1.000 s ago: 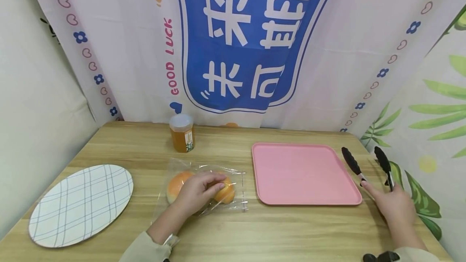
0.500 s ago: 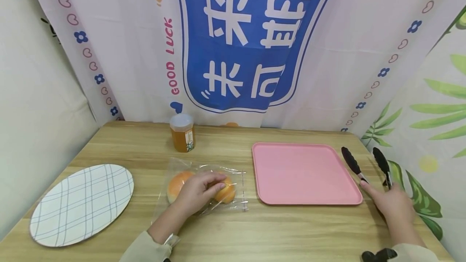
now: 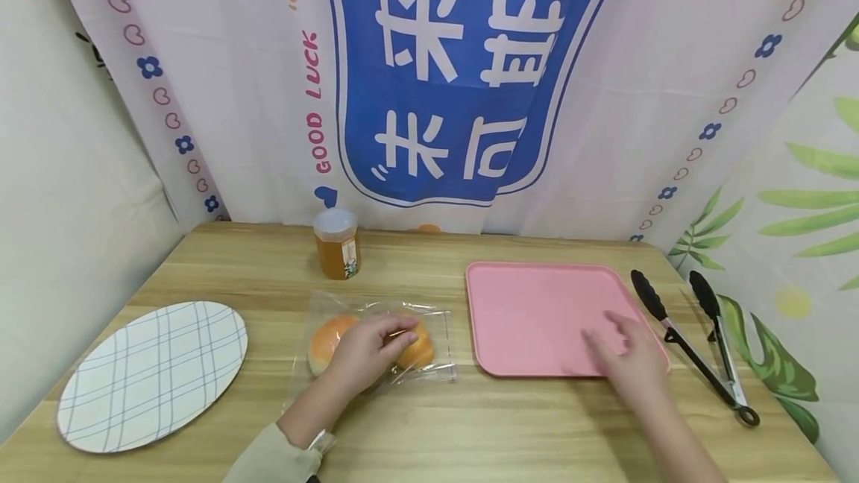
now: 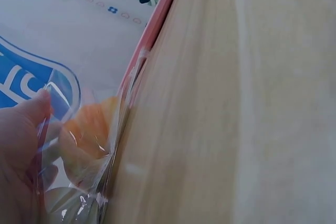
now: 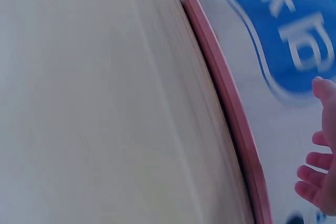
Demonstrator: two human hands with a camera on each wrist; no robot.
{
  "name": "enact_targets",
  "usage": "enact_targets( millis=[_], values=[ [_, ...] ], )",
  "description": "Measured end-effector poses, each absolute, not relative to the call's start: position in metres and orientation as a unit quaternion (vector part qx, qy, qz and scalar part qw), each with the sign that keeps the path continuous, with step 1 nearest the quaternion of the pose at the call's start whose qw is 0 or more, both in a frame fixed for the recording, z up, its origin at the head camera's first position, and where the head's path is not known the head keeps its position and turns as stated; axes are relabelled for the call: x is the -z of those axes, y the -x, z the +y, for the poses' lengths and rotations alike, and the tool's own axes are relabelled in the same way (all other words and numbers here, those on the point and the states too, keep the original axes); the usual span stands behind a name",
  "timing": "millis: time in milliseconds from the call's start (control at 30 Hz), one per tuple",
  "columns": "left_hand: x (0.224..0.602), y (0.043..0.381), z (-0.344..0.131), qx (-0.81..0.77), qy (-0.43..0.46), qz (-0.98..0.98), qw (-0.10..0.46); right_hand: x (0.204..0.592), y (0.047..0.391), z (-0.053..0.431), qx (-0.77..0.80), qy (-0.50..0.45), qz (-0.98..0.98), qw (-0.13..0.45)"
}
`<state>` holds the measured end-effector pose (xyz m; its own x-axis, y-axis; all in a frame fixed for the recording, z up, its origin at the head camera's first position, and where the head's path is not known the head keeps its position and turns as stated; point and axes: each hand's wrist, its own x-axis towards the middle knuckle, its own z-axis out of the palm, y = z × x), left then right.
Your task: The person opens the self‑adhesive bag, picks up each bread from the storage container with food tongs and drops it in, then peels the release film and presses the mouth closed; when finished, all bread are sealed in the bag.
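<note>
Beside the left edge of the pink tray (image 3: 530, 315): bagged buns (image 3: 419, 349) are lying on the worktop (image 3: 470, 431); left hand (image 3: 365, 352) is pinching their film (image 3: 440, 349). Above its front-right corner: right hand (image 3: 631, 371) is hovering, empty and relaxed. Possible fault: hard pulling, tearing film, spilling buns.

Printed cloths (image 3: 268, 95) around a wooden table (image 3: 510, 431) suggest a makeshift booth.

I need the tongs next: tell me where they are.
In the head view, the tongs lie at the right side of the table, just right of the pink tray, black tips pointing away.
</note>
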<state>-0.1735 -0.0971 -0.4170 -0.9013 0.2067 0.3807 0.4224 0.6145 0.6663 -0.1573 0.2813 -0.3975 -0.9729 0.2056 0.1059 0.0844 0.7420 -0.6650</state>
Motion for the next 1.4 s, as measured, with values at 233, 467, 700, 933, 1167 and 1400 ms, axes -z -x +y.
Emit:
enact_targets(
  millis=[233,467,700,933,1167,1400],
  values=[
    [0.415,0.173,-0.09,0.405,0.124,-0.895,0.142,0.405,0.143,0.188,-0.436,-0.013,-0.899,0.046],
    [0.415,0.173,-0.086,0.4,0.098,-0.899,0.15,0.419,0.14,0.13,-0.493,-0.071,-0.867,0.001],
    [0.413,0.172,-0.082,0.383,0.076,-0.907,0.156,0.429,0.148,0.106,-0.526,-0.076,-0.846,-0.053],
    [0.406,0.171,-0.081,0.376,0.066,-0.914,0.136,0.431,0.156,0.092,-0.528,-0.025,-0.846,-0.077],
    [0.397,0.17,-0.083,0.319,0.081,-0.935,0.133,0.432,0.162,0.086,-0.514,-0.003,-0.856,-0.064],
    [0.386,0.173,-0.086,0.325,0.075,-0.939,0.079,0.434,0.163,0.081,-0.476,-0.009,-0.879,-0.027]
  ],
)
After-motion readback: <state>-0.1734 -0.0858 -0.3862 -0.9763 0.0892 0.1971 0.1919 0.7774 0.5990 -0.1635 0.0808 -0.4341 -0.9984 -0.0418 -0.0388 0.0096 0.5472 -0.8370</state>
